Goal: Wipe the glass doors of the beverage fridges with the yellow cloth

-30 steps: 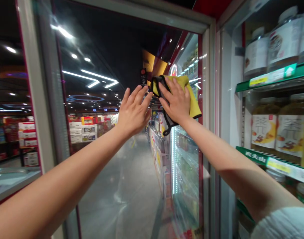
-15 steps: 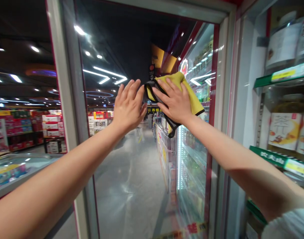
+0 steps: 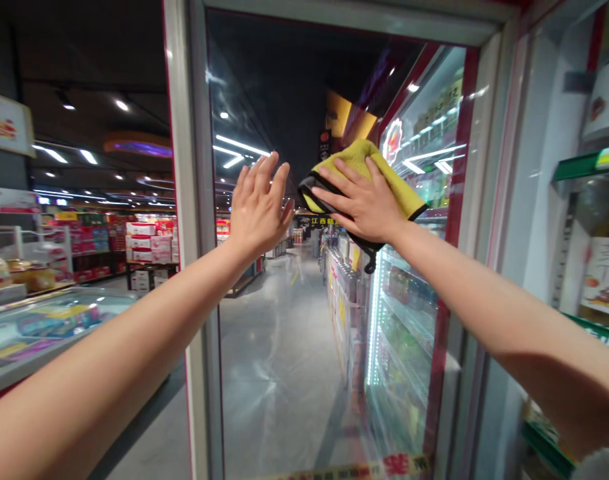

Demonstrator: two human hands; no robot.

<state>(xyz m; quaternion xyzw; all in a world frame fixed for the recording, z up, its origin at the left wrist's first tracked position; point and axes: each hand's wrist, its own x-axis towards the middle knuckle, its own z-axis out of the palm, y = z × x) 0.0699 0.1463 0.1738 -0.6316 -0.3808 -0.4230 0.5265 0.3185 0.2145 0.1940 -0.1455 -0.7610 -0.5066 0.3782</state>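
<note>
A glass door [image 3: 284, 347] in a pale metal frame [image 3: 197, 200] stands in front of me. My right hand [image 3: 364, 200] lies with spread fingers on a yellow cloth [image 3: 392, 180] with black edging and a grey side, pressing it against the upper part of the glass. Just left of it, my left hand [image 3: 262, 203] is raised at the glass, fingers up and slightly apart, with nothing in it. Whether its palm touches the pane cannot be seen.
Shelves with green price rails [image 3: 584, 163] and packed jars are close on the right. A low glass-topped freezer [image 3: 59, 327] stands at the left. Stocked store shelves and an aisle floor lie beyond.
The view has turned left, so the door frame and shelves appear further right. My right hand and the cloth have moved slightly away from my left hand, which stays raised.
</note>
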